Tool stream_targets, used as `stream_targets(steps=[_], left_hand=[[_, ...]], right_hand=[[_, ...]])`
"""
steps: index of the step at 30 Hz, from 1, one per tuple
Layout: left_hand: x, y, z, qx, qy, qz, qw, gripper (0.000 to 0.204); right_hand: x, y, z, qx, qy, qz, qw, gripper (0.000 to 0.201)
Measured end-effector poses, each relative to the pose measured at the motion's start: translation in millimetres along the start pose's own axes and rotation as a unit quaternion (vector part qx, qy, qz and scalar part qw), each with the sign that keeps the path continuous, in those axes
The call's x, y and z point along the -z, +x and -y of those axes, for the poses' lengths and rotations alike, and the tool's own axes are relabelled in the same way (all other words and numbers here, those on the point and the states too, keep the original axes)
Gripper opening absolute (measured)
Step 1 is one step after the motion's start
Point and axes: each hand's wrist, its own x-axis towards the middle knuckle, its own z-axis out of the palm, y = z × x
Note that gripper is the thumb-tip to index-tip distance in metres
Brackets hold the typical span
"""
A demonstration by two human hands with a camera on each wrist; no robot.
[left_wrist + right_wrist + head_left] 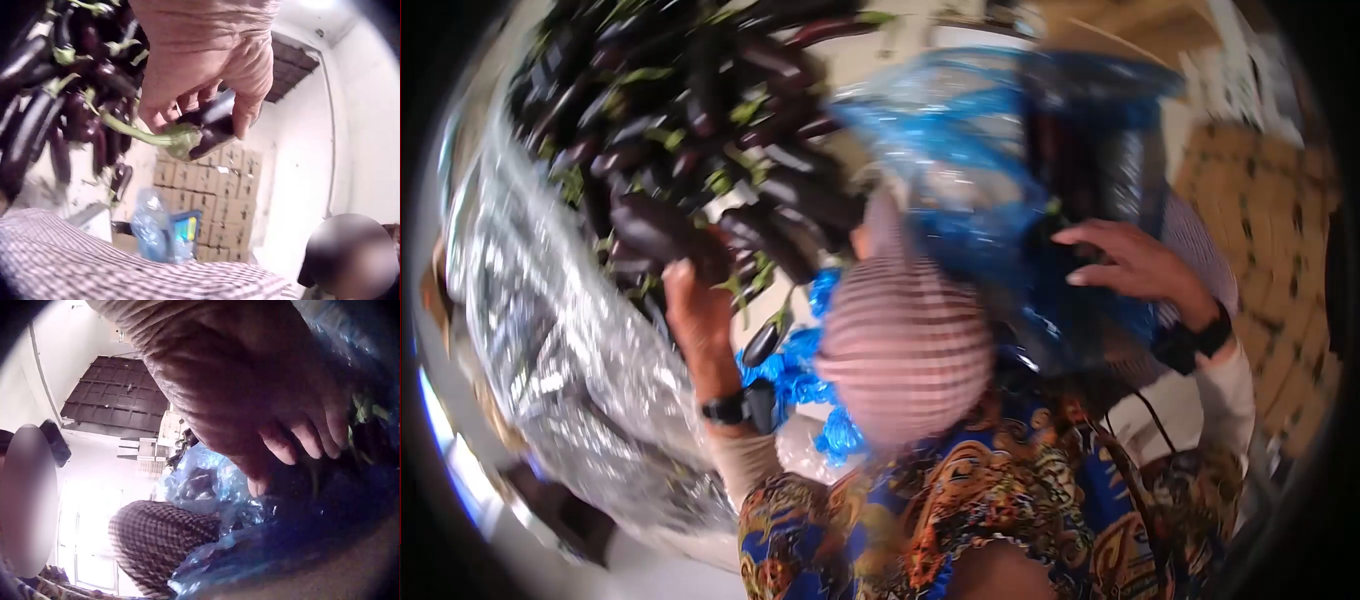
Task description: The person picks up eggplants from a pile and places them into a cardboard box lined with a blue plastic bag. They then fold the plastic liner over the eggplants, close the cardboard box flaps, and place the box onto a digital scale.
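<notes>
Evidently the person is sorting through a heap of eggplants [690, 120], and the step in hand looks like picking one out for bagging. The left hand [695, 305] is curling its fingers and thumb around a single dark eggplant [209, 125] at the near edge of the pile, its green stem pointing back toward the heap. The right hand [1135, 265] is lying on the side of a blue plastic bag [1000, 170], fingers spread and only slightly bent, pressing the film without clearly gripping it; dark eggplants are showing through the plastic under the palm.

Judging from this, the next move is calling for the held eggplant to travel across to the bag's mouth, which is not plainly visible, so the right hand would probably need to hold it open.

Room is looking tight: the pile is crowding the left hand from above, crinkled clear plastic sheeting [550, 330] is bordering it on the left, and another person's checked cap [905, 340] is sitting directly between the two hands. Stacked cardboard boxes [206, 187] are standing well behind.
</notes>
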Motion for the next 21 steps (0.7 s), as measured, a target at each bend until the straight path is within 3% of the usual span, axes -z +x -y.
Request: stream_targets(steps=[1,2,4,6,8,9,11,12,14,15,17,18,19,20,21], left_hand=[[-31.9,7.6,-12.5,-0.034,-0.025,0.073,0.996,0.064],[-63.1,13.8,-27.9,-0.069,-0.051,0.14,0.986,0.07],[-97.7,32.4,-59.7,-0.063,0.039,0.244,0.967,0.082],[-166.7,35.6,-78.4,-0.066,0.024,0.283,0.956,0.083],[-242.5,23.2,-74.5,-0.06,-0.011,0.382,0.922,0.072],[-272.4,17.4,-69.3,-0.054,0.033,0.426,0.903,0.079],[-344.0,-6.9,-61.9,-0.04,0.182,0.506,0.842,0.084],[-359.0,-7.9,-57.4,-0.028,0.24,0.509,0.826,0.076],[-401.7,-31.1,-31.5,0.011,0.238,0.52,0.82,0.072],[-372.0,11.0,-36.3,0.022,0.239,0.517,0.822,0.072],[-365.0,25.0,-30.1,0.125,-0.002,0.602,0.789,0.074],[-358.0,20.0,-33.5,0.084,0.11,0.519,0.844,0.08],[-361.3,17.8,-36.0,0.088,0.137,0.536,0.828,0.081],[-365.4,16.4,-38.8,0.091,0.162,0.553,0.812,0.082],[-359.3,13.3,-38.3,0.085,0.207,0.521,0.824,0.078]], right_hand=[[-0.5,-3.3,-0.4,0.011,-0.014,0.031,0.999,0.047],[0.6,-8.5,-5.1,-0.004,0.003,0.01,1.0,0.047],[5.6,-14.2,-14.2,0.027,0.043,-0.004,0.999,0.045],[17.8,-21.4,-14.3,0.098,0.025,-0.125,0.987,0.045],[31.9,-27.6,-3.7,0.167,0.078,-0.22,0.958,0.047],[31.0,-31.9,-0.1,0.171,0.083,-0.23,0.955,0.047],[31.7,-37.8,7.4,0.33,0.129,-0.315,0.881,0.047],[36.5,-49.0,9.4,0.334,0.131,-0.321,0.877,0.047],[49.0,-71.8,10.9,0.377,0.211,-0.175,0.884,0.067],[42.8,-26.2,23.0,0.373,0.221,-0.171,0.885,0.067],[26.1,-17.4,-5.7,0.277,0.181,-0.322,0.887,0.043],[18.9,-17.7,-18.8,0.223,0.161,-0.393,0.877,0.032],[15.8,-24.6,-31.8,0.167,0.105,-0.368,0.908,0.039],[12.1,-23.9,-38.6,0.166,0.108,-0.371,0.907,0.039],[5.5,-20.7,-46.4,0.189,0.086,-0.353,0.912,0.039]])
